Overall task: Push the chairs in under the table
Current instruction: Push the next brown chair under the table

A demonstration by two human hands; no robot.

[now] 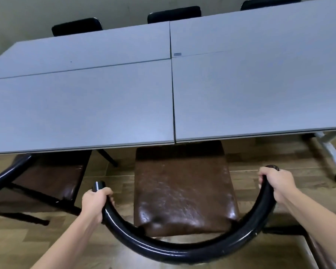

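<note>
Chair [184,193]: cracked brown leather seat, front edge under grey laminate table [85,109]; curved glossy black tube backrest [175,247], clamped by left hand [95,202] and right hand [275,183].

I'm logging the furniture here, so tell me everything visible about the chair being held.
The chair has a glossy, creased dark brown seat, leather-like, and a curved black tubular backrest. It faces the grey table, only its front edge under the tabletop. The left hand and right hand each grip an end of the rail, fingers wrapped around it. It stands on a wood-look floor.
</note>
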